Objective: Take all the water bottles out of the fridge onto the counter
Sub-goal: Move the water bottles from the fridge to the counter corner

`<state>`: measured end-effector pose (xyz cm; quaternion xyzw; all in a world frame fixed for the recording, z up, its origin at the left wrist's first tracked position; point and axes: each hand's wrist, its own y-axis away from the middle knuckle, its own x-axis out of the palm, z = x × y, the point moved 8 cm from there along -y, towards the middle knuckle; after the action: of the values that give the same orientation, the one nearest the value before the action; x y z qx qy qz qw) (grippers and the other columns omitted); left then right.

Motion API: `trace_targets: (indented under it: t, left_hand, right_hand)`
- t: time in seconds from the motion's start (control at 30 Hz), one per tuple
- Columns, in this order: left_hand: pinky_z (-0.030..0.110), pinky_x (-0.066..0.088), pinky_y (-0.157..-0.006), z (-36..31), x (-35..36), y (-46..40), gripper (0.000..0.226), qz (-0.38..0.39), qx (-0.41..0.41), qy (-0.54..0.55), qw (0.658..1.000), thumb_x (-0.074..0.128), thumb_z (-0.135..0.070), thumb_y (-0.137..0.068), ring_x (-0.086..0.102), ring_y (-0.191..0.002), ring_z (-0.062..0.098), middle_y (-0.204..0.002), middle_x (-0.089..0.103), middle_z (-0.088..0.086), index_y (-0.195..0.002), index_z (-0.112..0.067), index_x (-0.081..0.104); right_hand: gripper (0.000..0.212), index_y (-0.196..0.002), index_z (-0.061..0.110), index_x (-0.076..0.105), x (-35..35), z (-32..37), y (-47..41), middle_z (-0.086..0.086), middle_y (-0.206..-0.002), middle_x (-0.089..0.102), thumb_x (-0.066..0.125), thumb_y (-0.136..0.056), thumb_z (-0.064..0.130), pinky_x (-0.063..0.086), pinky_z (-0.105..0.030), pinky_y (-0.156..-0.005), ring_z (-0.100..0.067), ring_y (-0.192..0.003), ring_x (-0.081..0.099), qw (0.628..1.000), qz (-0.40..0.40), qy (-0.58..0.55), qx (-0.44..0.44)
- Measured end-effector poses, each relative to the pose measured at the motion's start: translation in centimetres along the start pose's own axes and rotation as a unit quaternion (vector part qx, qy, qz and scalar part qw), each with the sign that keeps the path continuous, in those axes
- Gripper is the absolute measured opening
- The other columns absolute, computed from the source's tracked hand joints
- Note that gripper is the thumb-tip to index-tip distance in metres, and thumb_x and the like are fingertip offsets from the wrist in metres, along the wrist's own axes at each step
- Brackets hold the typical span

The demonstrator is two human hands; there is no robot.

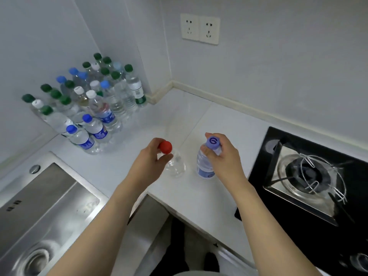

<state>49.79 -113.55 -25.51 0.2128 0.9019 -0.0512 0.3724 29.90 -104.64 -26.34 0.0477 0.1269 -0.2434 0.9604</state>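
bottles | red-capped bottle [175, 166] clear | purple-capped bottle [205, 164] blue label

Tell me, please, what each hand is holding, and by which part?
Left hand grips the red-capped bottle by its cap; right hand grips the purple-capped bottle at its neck.

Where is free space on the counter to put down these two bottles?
Bare counter lies between the bottle cluster and the gas stove, back to the wall corner. The left hand and right hand hold bottles over its front. Crowded at the cluster beside the sink.
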Motion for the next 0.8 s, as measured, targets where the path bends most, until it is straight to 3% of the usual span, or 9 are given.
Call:
trace_targets:
  t: [0.13, 0.3, 0.43, 0.53, 0.67, 0.8]
  left_hand:
    - [0.033, 0.05, -0.084, 2.3, -2.1, -4.1, 0.023, 0.001, -0.015, -0.013, 1.0, 0.066, -0.029, -0.091, 0.061, -0.106, 0.015, -0.117, 0.066, -0.007, -0.108, -0.027, 0.05]
    - [0.031, 0.047, -0.07, 5.2, -4.9, -9.0, 0.022, -0.02, -0.032, -0.012, 0.999, 0.065, -0.028, -0.091, 0.052, -0.065, 0.01, -0.115, 0.065, -0.007, -0.107, -0.027, 0.05]
    - [0.029, 0.043, -0.071, 7.6, -7.3, -13.3, 0.028, -0.035, -0.044, -0.019, 0.998, 0.065, -0.029, -0.092, 0.056, -0.078, 0.017, -0.115, 0.063, -0.005, -0.114, -0.024, 0.05]
    - [0.035, 0.049, -0.077, 9.7, -9.2, -16.9, 0.03, -0.055, -0.063, -0.008, 0.996, 0.065, -0.029, -0.091, 0.059, -0.085, 0.02, -0.109, 0.062, -0.001, -0.117, -0.023, 0.05]
    - [0.042, 0.053, -0.073, 11.8, -10.0, -19.5, 0.028, -0.081, -0.087, -0.016, 0.993, 0.063, -0.033, -0.092, 0.062, -0.074, 0.02, -0.099, 0.065, -0.002, -0.114, -0.027, 0.048]
    - [0.042, 0.054, -0.071, 13.6, -10.2, -22.1, 0.025, -0.102, -0.108, -0.007, 0.989, 0.062, -0.031, -0.092, 0.063, -0.074, 0.019, -0.093, 0.066, -0.003, -0.112, -0.026, 0.048]
  right_hand:
    - [0.025, -0.111, 0.03, 0.059, 3.2, 0.8, -4.3, 0.023, -0.111, 0.061, 0.067, -0.089, 0.022, 0.038, 0.003, -0.077, 0.018, -0.098, 0.052, 1.0, 0.023, -0.009, 0.011]
    - [0.024, -0.11, 0.031, 0.059, 8.1, 2.2, -10.6, 0.021, -0.114, 0.061, 0.067, -0.089, 0.023, 0.04, 0.001, -0.075, 0.016, -0.1, 0.052, 0.998, 0.056, -0.004, 0.005]
    - [0.022, -0.109, 0.03, 0.059, 12.3, 3.4, -15.9, 0.018, -0.113, 0.062, 0.067, -0.089, 0.023, 0.039, 0.002, -0.075, 0.015, -0.099, 0.053, 0.998, 0.065, 0.015, -0.013]
    - [0.02, -0.107, 0.026, 0.059, 15.8, 4.2, -20.2, 0.015, -0.111, 0.063, 0.067, -0.088, 0.022, 0.04, 0.001, -0.075, 0.009, -0.097, 0.055, 0.996, 0.076, 0.03, -0.021]
    - [0.021, -0.106, 0.026, 0.06, 19.0, 4.4, -23.7, 0.016, -0.107, 0.064, 0.069, -0.087, 0.025, 0.046, -0.011, -0.082, 0.002, -0.097, 0.056, 0.994, 0.097, 0.045, -0.031]
    - [0.022, -0.107, 0.027, 0.06, 22.4, 4.4, -27.1, 0.02, -0.105, 0.062, 0.069, -0.087, 0.025, 0.046, -0.012, -0.083, 0.006, -0.098, 0.055, 0.991, 0.121, 0.045, -0.039]
